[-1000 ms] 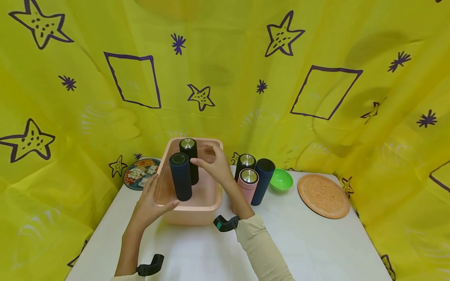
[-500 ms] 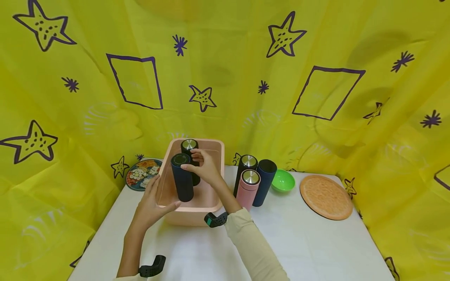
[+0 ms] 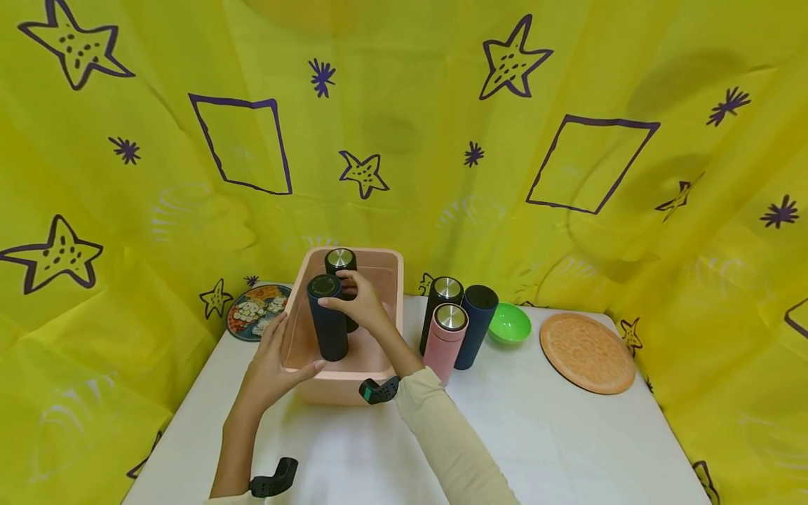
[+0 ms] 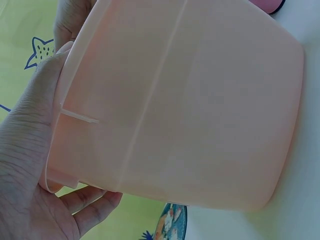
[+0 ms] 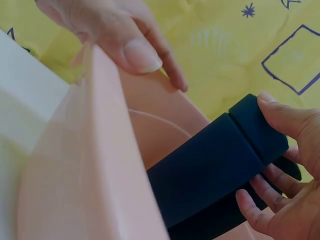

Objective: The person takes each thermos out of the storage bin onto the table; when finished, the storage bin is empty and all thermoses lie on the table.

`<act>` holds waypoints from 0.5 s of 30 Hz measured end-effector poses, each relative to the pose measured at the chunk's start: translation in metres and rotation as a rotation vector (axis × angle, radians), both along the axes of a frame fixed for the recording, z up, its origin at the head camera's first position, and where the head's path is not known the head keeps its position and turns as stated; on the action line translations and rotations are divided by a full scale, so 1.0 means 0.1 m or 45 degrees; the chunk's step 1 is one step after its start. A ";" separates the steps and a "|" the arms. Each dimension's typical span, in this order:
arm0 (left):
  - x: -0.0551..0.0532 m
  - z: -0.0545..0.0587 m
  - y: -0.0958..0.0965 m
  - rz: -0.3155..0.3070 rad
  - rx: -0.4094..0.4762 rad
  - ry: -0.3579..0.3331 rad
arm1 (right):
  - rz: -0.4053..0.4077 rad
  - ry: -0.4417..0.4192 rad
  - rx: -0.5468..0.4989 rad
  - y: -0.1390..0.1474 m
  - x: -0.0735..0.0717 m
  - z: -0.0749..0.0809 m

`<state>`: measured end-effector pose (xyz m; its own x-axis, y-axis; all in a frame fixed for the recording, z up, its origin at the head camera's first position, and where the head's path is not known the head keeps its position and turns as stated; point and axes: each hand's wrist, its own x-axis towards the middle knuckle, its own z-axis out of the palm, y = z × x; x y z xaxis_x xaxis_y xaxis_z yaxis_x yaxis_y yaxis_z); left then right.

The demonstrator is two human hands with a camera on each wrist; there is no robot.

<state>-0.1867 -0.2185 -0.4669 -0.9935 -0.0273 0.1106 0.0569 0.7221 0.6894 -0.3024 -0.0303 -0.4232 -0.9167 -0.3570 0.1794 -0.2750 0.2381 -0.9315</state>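
Observation:
A pale pink bin (image 3: 344, 391) stands on the table with two tall bottles upright inside it. Nearer is the dark blue bottle (image 3: 331, 330) with a dark lid; behind it stands a black bottle (image 3: 341, 261) with a silver-topped lid, partly covered. My right hand (image 3: 364, 306) holds the blue bottle near its top, thumb at the lid and fingers round the far side, as the right wrist view also shows. My left hand (image 3: 273, 370) grips the bin's near-left corner, its thumb over the rim (image 4: 59, 95) and its fingers along the outer side.
Right of the bin stand a black bottle (image 3: 435, 298), a pink bottle (image 3: 444, 347) and a blue bottle (image 3: 475, 333), close together. Beyond them are a green bowl (image 3: 510, 324) and a round orange-brown disc (image 3: 587, 353). A patterned plate (image 3: 257, 312) lies left of the bin.
My right hand has moved left from beside the black bottle in the bin to the top of the blue bottle and taken hold of it. The left hand stays at the bin's corner.

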 end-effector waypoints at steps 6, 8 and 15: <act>-0.01 0.00 -0.01 0.003 -0.016 0.003 | -0.001 -0.031 -0.004 -0.04 -0.04 -0.06; -0.01 0.00 -0.01 0.002 -0.016 0.002 | 0.001 -0.041 -0.001 -0.05 -0.05 -0.07; -0.01 -0.01 0.00 0.001 -0.005 -0.006 | -0.005 -0.042 0.059 -0.06 -0.04 -0.08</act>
